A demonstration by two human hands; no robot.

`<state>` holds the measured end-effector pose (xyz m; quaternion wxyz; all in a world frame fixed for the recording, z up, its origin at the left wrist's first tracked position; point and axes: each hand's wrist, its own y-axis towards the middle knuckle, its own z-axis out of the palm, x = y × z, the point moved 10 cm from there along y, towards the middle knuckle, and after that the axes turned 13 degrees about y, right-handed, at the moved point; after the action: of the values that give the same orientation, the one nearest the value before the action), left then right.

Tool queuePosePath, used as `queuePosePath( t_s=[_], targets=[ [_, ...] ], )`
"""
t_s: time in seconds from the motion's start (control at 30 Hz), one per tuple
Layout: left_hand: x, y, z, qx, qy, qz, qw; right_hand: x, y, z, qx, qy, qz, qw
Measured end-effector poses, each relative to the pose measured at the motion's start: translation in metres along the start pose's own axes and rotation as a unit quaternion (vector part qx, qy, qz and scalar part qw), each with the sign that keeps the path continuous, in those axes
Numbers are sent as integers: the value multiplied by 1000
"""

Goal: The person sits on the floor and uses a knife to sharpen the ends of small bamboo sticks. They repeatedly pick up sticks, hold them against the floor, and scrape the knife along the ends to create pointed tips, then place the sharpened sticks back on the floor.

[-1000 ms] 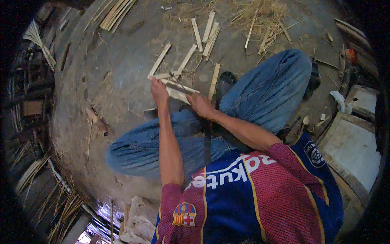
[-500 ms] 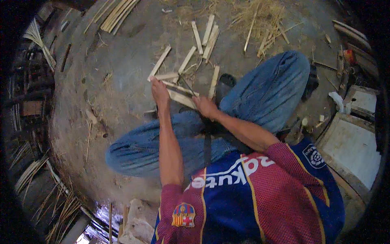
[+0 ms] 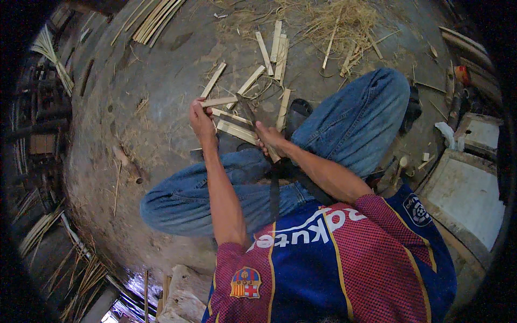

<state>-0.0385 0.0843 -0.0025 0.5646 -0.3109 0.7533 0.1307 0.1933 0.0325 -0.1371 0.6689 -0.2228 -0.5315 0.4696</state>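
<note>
Gray-brown floor spreads beneath loose straw at far right and scattered pale slats. The left hand, thumb and fingers pressed together, pinches a wooden strip pointing right, above the floor. The right hand curls its fingers around a dark-bladed knife, its tip by the strip's free end; I cannot tell whether they touch.

A grey-brown floor. Near its far edge, a bundle of long pale sticks lies to the left and a heap of straw-like fibres right of centre. Along the right edge: a white-faced panel, a crumpled white scrap, and, farther off, a small red object.
</note>
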Motion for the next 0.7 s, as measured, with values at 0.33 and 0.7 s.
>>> queuePosePath(
  t_s=[0.33, 0.7],
  targets=[
    [13, -8, -7, -54, -110, -90, 988, 5, 3, 2, 15, -56, -20, 998],
    [17, 5, -5, -45, -133, -89, 986, 78, -56, 63, 33, -311, -310, 898]
  ],
)
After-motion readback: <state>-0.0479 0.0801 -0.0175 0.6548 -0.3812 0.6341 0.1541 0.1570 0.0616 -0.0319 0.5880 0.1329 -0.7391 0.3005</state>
